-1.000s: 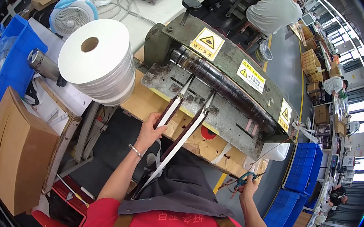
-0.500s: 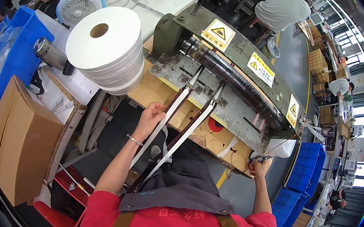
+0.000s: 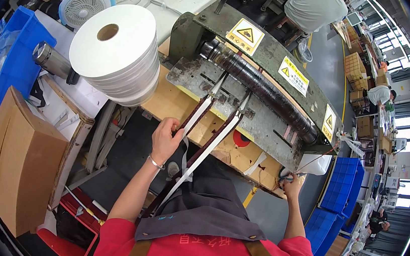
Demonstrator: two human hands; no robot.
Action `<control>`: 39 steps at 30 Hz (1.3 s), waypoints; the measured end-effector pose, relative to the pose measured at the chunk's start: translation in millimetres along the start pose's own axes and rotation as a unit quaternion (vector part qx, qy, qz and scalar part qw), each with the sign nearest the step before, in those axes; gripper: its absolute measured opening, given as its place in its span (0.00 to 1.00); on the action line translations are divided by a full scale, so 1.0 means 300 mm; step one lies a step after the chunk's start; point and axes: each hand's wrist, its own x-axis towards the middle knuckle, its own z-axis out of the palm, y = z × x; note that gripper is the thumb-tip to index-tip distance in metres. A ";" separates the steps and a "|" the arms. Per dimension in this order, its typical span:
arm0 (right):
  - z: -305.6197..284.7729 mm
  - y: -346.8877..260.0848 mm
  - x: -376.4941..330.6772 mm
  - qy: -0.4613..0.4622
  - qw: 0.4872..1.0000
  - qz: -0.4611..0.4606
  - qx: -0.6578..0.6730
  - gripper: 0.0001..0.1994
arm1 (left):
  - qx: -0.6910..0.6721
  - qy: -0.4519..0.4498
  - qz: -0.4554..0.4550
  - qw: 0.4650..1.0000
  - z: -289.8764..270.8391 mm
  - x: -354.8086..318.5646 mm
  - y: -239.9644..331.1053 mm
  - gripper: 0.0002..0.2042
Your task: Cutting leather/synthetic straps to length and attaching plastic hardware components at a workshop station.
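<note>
Head view: we see the left hand (image 3: 165, 139) with its fingers closed on the white-and-maroon left strip (image 3: 198, 112). We note the right strip (image 3: 213, 141) running beside it, from a metal guide (image 3: 244, 101) on the plate (image 3: 183, 76) before the dark roller (image 3: 257, 92) down to the apron (image 3: 207, 196). The right hand (image 3: 291, 188) is at the scissors (image 3: 286, 177), near the right end of the wooden worktop (image 3: 164, 100); we cannot tell whether its fingers grip them. Left of the machine we record a large white roll (image 3: 111, 59).
</note>
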 end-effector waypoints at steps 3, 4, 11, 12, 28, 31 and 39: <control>-0.052 -0.134 -0.131 0.173 0.958 -0.181 -0.138 0.10 | -0.032 -0.035 -0.110 0.993 -0.023 -0.036 -0.009 0.06; -0.076 -0.212 -0.180 0.164 0.957 -0.215 -0.103 0.07 | -0.031 -0.030 -0.113 0.993 -0.025 -0.044 -0.012 0.06; -0.027 -0.745 -0.334 -0.081 0.881 -0.439 0.159 0.06 | -0.157 0.005 -0.245 0.957 -0.029 -0.120 -0.031 0.04; 0.003 -0.776 -0.330 -0.168 0.872 -0.444 0.121 0.07 | -0.178 0.001 -0.284 0.942 -0.042 -0.126 -0.026 0.04; 0.160 -0.694 -0.344 -0.374 0.849 -0.371 0.050 0.09 | -0.480 0.016 -0.356 0.802 0.092 -0.266 -0.036 0.13; 0.173 -0.640 -0.360 -0.334 0.860 -0.374 0.099 0.08 | -0.695 -0.005 -0.378 0.611 -0.082 -0.347 0.016 0.13; 0.343 -0.637 -0.473 -0.371 0.856 -0.335 0.133 0.15 | -0.191 -0.154 -0.384 0.890 -0.101 -0.434 0.074 0.13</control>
